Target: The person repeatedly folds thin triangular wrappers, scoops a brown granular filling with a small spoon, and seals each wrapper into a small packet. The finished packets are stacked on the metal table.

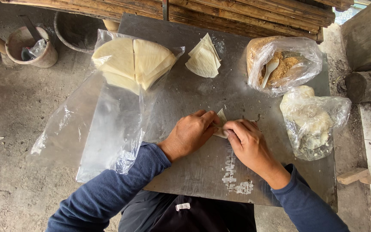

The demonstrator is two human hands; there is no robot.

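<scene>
Metal table (202, 172) — left hand (192, 133), right hand (247, 144) pinch dough wrapper (221, 124).

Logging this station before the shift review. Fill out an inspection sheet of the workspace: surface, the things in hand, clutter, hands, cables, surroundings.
Surface: grey metal sheet, scuffed, with white smears near the front edge.
Things in hand: small pale wrapper piece pinched between both hands on the sheet.
Clutter: clear bag of quarter-cut wrappers at the sheet's left edge; loose wrapper stack; open bag of brown crumbly filling with a white spoon in it; bag of pale lumps.
Hands: left hand and right hand both bare, fingertips closed on the wrapper piece.
Cables: nothing seen.
Surroundings: concrete floor, clay pot, bamboo poles at the top.
</scene>
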